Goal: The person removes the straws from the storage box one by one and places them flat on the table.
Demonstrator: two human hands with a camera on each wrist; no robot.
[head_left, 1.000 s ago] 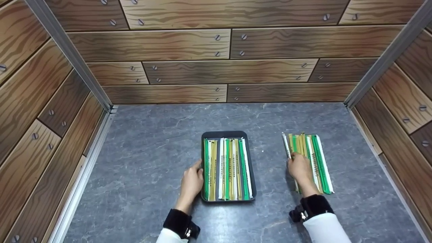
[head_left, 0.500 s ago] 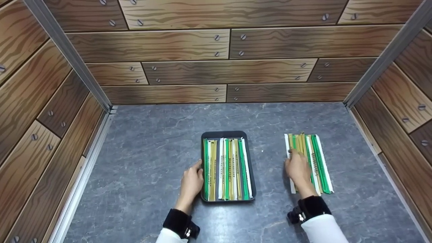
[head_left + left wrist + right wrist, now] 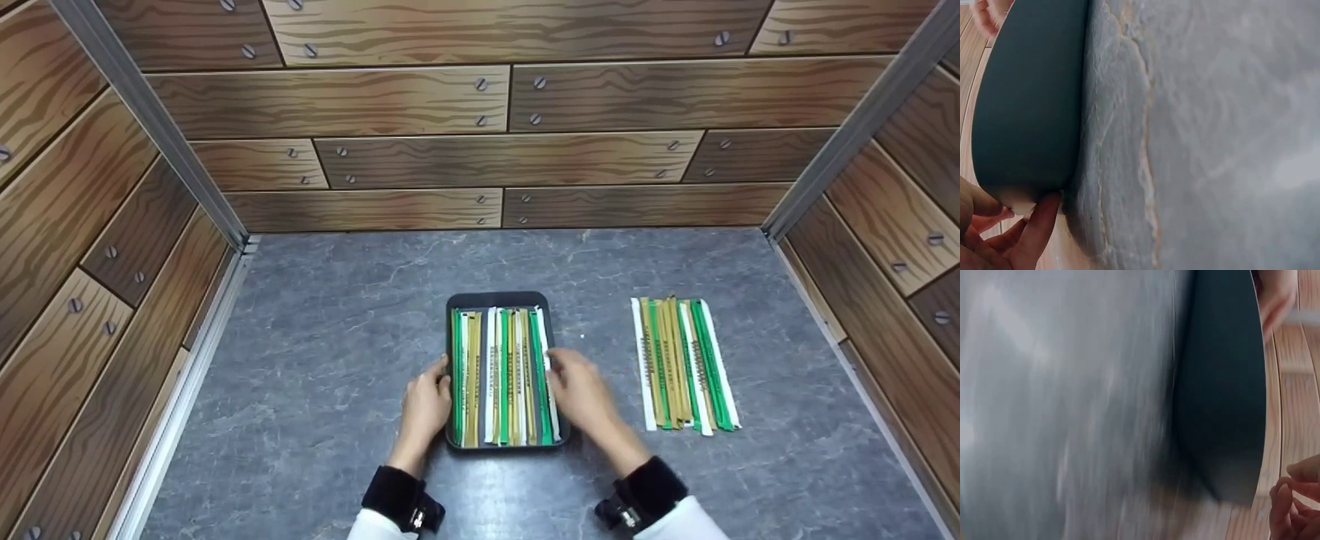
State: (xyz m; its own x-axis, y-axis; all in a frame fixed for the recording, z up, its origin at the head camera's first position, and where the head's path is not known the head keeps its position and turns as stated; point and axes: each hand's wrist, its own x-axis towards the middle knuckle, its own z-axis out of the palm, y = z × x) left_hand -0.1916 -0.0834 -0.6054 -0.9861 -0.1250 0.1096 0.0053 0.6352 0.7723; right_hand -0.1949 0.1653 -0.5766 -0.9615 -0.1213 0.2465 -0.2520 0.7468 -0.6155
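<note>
A dark rectangular tray (image 3: 499, 297) lies on the grey marbled surface, holding several paper-wrapped straws (image 3: 517, 375) in green, white and gold. My left hand (image 3: 426, 405) holds the tray's left side. The left wrist view shows its fingers (image 3: 1039, 225) at the low edge of the tray wall (image 3: 1027, 101) and others near the rim. At the right rim is my right hand (image 3: 585, 390), its fingertips over the outermost white straw. In the right wrist view its fingers (image 3: 1280, 506) are loosely curled beside the rim, with nothing visible between them.
To the right, a second group of wrapped straws (image 3: 675, 367) lies side by side on the surface. Wood-patterned panels (image 3: 502, 161) with metal corner posts (image 3: 161, 120) enclose the back and both sides. A tiny white speck lies between the tray and the loose straws.
My right hand has let go of the white straw at the left end of the loose group, now lying in line there, and moved left to the tray. The left hand stays put.
</note>
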